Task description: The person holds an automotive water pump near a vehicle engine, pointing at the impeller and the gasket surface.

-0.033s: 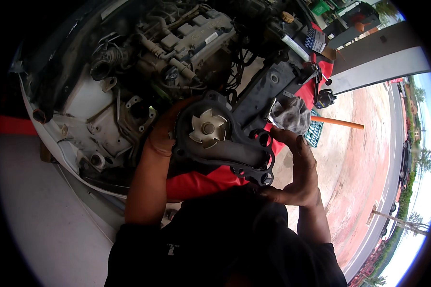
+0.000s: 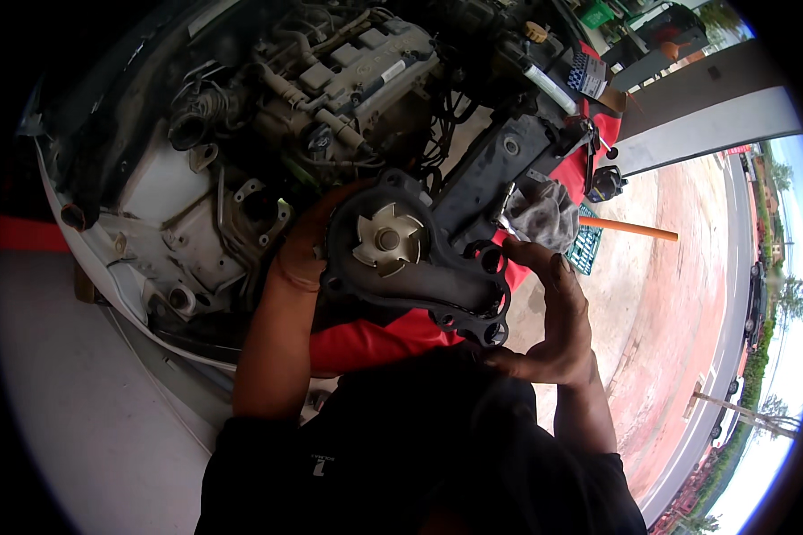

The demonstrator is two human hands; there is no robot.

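Note:
A water pump (image 2: 455, 287) with a dark housing and a pale metal impeller (image 2: 388, 239) is held up in front of my chest, its impeller side facing me. My left hand (image 2: 303, 254) grips the rounded left end, most of its fingers hidden behind the housing. At the narrower right end, with its several round holes, my right hand (image 2: 562, 312) curves around the edge, fingers at the top and thumb at the bottom. Beyond the pump lies the open engine bay with the engine (image 2: 366, 71).
Red cloth (image 2: 384, 339) drapes over the car's front edge. A grey rag (image 2: 544, 214) and a long black panel (image 2: 500, 156) lie to the right, near an orange rod (image 2: 633, 228) and a green tray (image 2: 586, 245). An open box (image 2: 589, 76) sits farther back.

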